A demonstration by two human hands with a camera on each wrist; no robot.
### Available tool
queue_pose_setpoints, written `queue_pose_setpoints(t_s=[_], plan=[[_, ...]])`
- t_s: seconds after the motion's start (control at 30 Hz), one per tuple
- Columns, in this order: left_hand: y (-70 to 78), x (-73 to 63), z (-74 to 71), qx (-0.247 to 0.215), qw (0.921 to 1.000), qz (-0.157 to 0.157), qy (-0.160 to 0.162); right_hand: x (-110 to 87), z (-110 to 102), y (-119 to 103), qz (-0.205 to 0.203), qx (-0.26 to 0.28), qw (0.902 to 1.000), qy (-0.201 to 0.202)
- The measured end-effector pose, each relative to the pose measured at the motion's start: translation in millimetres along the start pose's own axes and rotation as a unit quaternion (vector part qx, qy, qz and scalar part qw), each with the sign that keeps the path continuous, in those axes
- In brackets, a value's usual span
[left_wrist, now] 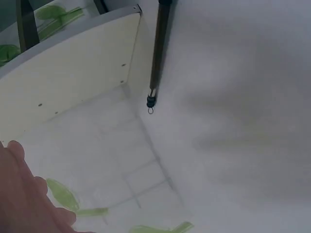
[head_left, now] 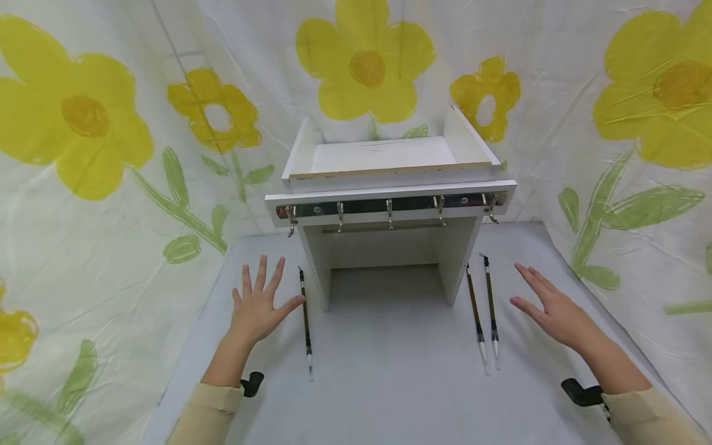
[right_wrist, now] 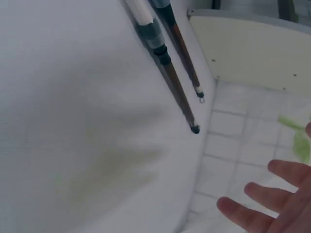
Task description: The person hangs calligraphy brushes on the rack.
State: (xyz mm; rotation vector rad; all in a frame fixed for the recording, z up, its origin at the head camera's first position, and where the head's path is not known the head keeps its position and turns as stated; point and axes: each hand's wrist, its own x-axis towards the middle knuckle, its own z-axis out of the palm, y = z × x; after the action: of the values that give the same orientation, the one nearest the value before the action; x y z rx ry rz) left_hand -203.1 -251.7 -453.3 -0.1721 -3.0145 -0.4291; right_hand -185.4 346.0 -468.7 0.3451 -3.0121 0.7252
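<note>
White boxy shelf (head_left: 384, 183) with shiny curved metal hooks (head_left: 390, 214), clock centre | left hand (head_left: 257, 314), 8 o'clock, fingers splayed | slim dark-handled clear-capped brush (head_left: 306, 321), lying at 7 o'clock | right hand (head_left: 560, 316), 4 o'clock, fingers straight | two slender brown-handled clear-capped brushes (head_left: 491, 309), 5 o'clock

The place looks like a small draped booth or makeshift studio corner; whether it belongs to a home, a shop or a workshop cannot be told. A flowered sheet (head_left: 41, 247), printed with big yellow blooms and green leaves, hangs behind and along both sides, and the wrist views show faint squared lines across it. Within it stands a smooth pale bench (head_left: 384, 383). A white shelf unit (head_left: 389, 179) with a rail of hooks (head_left: 364, 206) looks homely, while slim brushes (head_left: 305, 315) suggest painting or writing.
</note>
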Motion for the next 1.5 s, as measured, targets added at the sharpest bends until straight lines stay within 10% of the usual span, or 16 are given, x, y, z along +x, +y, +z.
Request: queue_pose_setpoints(t_s=[0.5, 1.1, 1.5], plan=[[31.2, 32.4, 16.4, -0.187, 0.982, 0.024, -0.006, 16.0, 15.8, -2.9, 0.027, 0.075, 0.9957, 0.048], [55.0, 45.1, 28.5, -0.483, 0.8716, -0.011, -0.084, 36.1, 42.3, 4.4, 0.096, 0.161, 0.9809, 0.052], [55.1, 47.9, 35.2, -0.502, 0.8612, -0.037, -0.072, 43.9, 64.9, 5.9, 0.13, 0.151, 0.9794, 0.035]])
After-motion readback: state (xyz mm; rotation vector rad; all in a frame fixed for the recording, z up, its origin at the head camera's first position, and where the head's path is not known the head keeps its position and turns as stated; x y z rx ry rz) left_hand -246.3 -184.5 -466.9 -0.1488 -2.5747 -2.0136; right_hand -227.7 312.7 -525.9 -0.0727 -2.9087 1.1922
